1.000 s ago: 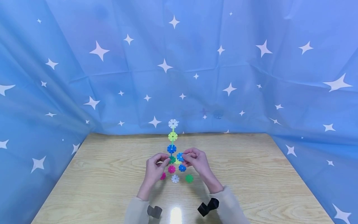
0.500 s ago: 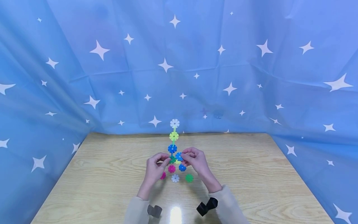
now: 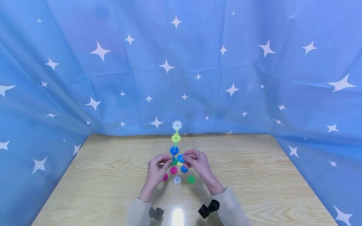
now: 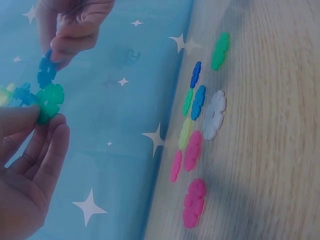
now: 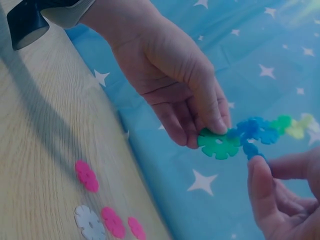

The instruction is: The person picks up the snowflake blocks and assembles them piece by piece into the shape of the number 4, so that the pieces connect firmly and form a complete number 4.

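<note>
A chain of notched plastic discs rises from my left hand (image 3: 158, 167), with a white disc (image 3: 177, 125) at its far end. Below that come a yellow disc (image 3: 176, 138) and a blue disc (image 3: 174, 150), joined by discs seen edge-on. Thumb and fingers of the left hand pinch the green disc (image 4: 51, 100) at the chain's near end. My right hand (image 3: 200, 161) pinches a lighter blue disc (image 3: 180, 158) by its edge. In the left wrist view this blue disc's lower edge is right at the green disc's rim. Both hands are held above the table.
Loose discs lie on the wooden table (image 3: 254, 175) under and before the hands: pink (image 3: 173, 170), blue (image 3: 184, 169), white (image 3: 177, 180), green (image 3: 191, 179) and several others. A blue star-patterned cloth (image 3: 198, 62) hangs behind the table and along both sides.
The right hand has shifted slightly left, bringing its blue disc closer to the green one. The chain's far end has tilted a little to the right. The left hand stays in place.
</note>
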A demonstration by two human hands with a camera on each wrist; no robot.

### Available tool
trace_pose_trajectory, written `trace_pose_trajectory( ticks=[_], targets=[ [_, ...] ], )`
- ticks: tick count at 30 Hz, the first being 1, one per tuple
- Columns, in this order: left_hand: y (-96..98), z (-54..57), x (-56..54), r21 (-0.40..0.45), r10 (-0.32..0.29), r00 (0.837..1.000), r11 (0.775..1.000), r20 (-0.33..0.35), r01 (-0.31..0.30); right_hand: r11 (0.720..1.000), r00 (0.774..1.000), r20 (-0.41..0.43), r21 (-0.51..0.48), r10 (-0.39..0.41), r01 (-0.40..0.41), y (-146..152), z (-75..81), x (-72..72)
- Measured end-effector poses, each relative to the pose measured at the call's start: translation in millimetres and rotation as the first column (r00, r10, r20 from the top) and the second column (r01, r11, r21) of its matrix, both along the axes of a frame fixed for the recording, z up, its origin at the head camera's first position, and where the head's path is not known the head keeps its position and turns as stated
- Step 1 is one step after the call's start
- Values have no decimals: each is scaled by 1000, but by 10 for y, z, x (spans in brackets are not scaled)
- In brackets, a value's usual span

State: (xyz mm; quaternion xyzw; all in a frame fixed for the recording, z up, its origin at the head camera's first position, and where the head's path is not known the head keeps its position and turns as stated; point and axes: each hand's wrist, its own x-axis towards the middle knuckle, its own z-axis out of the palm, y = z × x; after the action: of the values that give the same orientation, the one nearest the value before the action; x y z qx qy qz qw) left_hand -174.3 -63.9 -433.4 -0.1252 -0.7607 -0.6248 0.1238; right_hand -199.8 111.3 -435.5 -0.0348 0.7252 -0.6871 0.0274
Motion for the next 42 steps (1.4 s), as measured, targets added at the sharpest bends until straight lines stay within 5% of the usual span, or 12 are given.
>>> trace_pose_trajectory(
  ticks=[10, 21, 25, 33, 42],
  targets=[
    [0, 21, 14, -36, 0, 1000, 999, 1, 0, 998, 999, -8, 42, -37, 37, -38, -35, -11],
    [6, 31, 26, -47, -2, 1000, 999, 29, 3, 999, 1000, 18, -29, -16, 17, -47, -76, -24],
    [5, -16, -4, -37, -10, 999, 999, 39, 12, 995, 1000, 25, -100, -8, 11, -63, -112, -36],
    [-13, -310, -166, 17, 3, 997, 1000, 83, -5, 984, 999, 38, -176, -16, 22, -96, -240, -9],
    [2, -252, -167, 38, 24, 997, 999, 80, -27, 977, 999, -25, -212, -27, 21, -165, -354, 19]
  ],
)
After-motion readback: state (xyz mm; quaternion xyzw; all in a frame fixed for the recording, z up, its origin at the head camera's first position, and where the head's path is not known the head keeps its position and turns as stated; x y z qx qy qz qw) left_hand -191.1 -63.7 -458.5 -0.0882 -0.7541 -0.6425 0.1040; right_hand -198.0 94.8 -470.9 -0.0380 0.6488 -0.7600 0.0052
